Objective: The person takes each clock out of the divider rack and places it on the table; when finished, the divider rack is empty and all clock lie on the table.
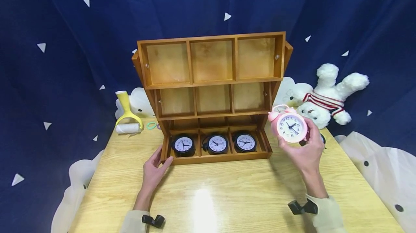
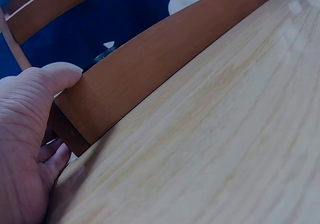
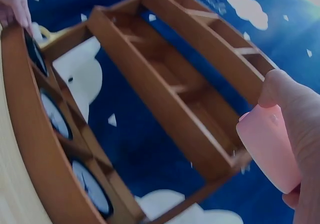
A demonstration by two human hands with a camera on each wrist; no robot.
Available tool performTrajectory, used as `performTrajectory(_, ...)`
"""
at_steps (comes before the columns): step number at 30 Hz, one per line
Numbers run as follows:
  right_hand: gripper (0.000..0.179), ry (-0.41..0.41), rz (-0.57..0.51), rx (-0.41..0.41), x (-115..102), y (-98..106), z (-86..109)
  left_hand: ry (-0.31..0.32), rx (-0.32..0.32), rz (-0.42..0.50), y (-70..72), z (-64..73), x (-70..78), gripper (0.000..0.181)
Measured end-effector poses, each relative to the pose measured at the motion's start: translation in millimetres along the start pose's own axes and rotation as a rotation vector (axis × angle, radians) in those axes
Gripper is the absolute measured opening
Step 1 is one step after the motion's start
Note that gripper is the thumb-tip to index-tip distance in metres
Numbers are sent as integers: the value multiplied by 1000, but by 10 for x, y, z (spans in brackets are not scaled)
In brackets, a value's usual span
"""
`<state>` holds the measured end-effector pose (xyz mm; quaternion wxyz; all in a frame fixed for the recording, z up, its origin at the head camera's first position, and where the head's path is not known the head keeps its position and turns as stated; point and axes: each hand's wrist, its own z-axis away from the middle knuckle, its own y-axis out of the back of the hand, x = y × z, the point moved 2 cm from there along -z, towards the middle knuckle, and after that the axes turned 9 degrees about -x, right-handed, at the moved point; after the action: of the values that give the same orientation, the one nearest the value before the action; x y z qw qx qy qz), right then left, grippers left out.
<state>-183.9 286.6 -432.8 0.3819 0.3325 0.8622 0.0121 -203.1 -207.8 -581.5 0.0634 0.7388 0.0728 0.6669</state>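
My right hand (image 1: 307, 153) holds a pink twin-bell alarm clock (image 1: 291, 127) in the air, right of a wooden tiered shelf (image 1: 214, 81). The clock's white face points toward the head camera; the right wrist view shows its plain pink side (image 3: 270, 144). At the shelf's lower left corner, my left hand (image 1: 156, 171) grips the bottom tray. In the left wrist view the thumb (image 2: 65, 79) lies over the tray's top edge, with fingers along the side. Three black round clocks, left (image 1: 183, 144), middle (image 1: 217, 144) and right (image 1: 245, 142), sit one per bottom compartment.
Left of the shelf, a yellow-handled lint roller (image 1: 127, 115) and a green ring (image 1: 151, 125) lie on the wooden table (image 1: 182, 197). A white plush bear (image 1: 328, 96) in a striped sweater lies at the right rear. Behind hangs a dark blue curtain (image 1: 208, 5).
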Motion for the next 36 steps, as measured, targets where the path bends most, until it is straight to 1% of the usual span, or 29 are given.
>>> performTrajectory(5,84,-122,83,37,314,101,59,9,-1,4,1,4,-3,72)
performTrajectory(9,82,-244,140,26,572,130,101,8,4,2,1,-6,0,72)
performTrajectory(14,82,-386,205,-50,882,119,228,20,-6,5,7,20,-30,72)
performTrajectory(18,80,-452,207,-104,1134,61,354,32,-11,-5,1,34,-39,71)
performTrajectory(22,81,-474,189,-149,1330,-20,427,14,-1,-13,-4,19,-25,71)
performTrajectory(26,81,-490,202,-179,1469,-47,492,34,1,4,4,63,-37,70)
performTrajectory(29,81,-498,211,-182,1534,-41,520,39,3,19,8,74,-43,70)
performTrajectory(33,78,-500,213,-171,1589,-37,527,12,-12,7,7,22,-24,72)
performTrajectory(36,77,-502,219,-157,1605,-35,535,10,-24,-5,6,-7,-20,72)
